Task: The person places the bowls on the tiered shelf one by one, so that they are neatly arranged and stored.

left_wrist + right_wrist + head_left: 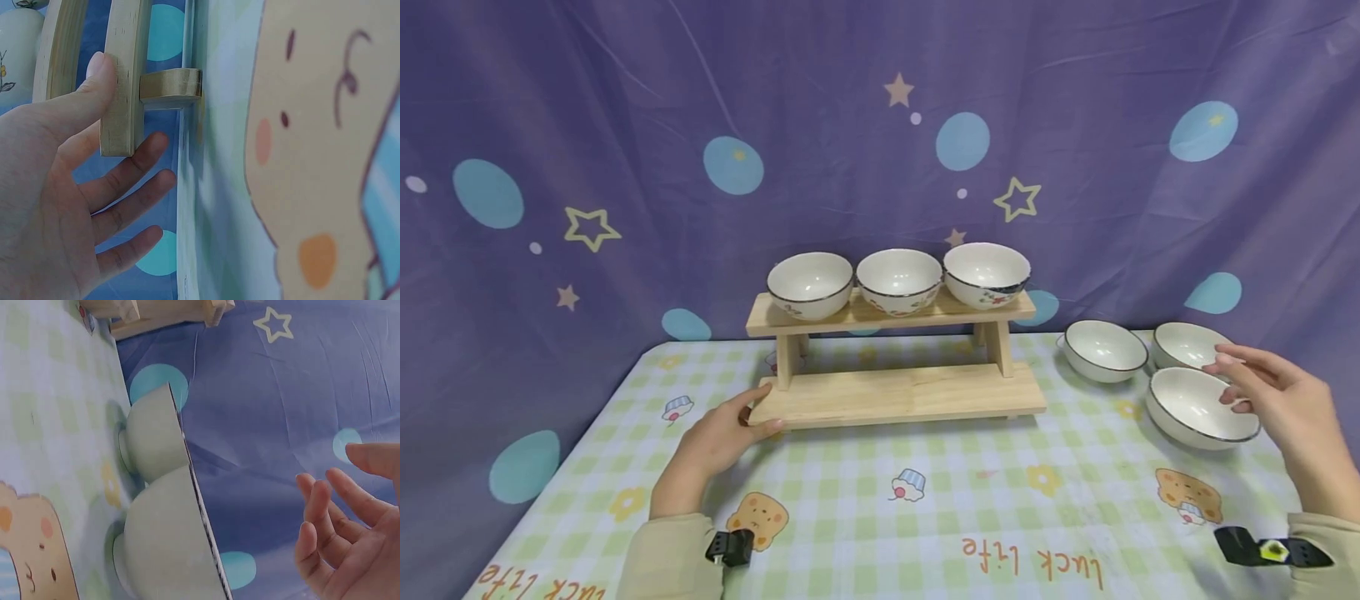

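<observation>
Head view shows the left hand (718,435) gripping the wooden rack (895,396); the right hand (1285,404), grip released, seemingly reaches for the nearest bowl (1191,408), which calls for a pinch.

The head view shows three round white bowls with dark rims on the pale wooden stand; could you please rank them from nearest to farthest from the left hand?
1. Left bowl, on the left end of the upper shelf.
2. Middle bowl, between the others.
3. Right bowl, at the right end.
</observation>
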Demonstrator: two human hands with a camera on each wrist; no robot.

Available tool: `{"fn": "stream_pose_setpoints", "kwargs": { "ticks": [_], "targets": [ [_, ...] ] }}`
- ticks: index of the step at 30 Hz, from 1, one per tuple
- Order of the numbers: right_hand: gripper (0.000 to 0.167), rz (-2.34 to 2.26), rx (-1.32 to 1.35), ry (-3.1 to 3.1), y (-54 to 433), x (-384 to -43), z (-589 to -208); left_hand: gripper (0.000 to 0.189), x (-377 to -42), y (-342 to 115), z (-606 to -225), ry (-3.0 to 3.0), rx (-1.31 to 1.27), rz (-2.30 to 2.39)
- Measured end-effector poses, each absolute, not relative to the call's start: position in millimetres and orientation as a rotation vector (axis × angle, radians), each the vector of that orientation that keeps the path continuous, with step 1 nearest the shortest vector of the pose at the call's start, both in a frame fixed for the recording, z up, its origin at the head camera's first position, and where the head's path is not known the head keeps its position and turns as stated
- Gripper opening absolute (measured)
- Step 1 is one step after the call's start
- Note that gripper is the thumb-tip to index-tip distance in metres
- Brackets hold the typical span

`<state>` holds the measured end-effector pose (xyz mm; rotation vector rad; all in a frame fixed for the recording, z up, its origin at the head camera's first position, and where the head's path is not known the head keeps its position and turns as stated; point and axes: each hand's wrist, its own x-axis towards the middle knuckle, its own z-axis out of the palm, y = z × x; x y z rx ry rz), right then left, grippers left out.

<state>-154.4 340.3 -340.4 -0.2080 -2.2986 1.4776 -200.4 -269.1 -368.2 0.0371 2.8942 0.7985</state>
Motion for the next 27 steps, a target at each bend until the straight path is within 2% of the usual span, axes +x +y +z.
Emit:
{"fn": "stream_pose_setpoints", "kwargs": {
  "ticks": [15, 23, 27],
  "targets": [
    [0.019, 1.329, -0.396, -2.289, 364.5, -149.9, -358.8, 0.084, -199.1, -268.6, -367.1, 2.891, 0.024, 0.793],
    [0.018, 1.293, -0.344, -2.293, 376.9, -152.0, -369.1, 0.083, -197.2, -268.9, -368.2, 2.891, 0.021, 0.808],
    [0.026, 1.294, -0.358, -2.304, 426.2, -170.4, -409.8, 0.082, -197.4, -268.6, -367.8, 2.895, 0.038, 0.808]
  ]
}}
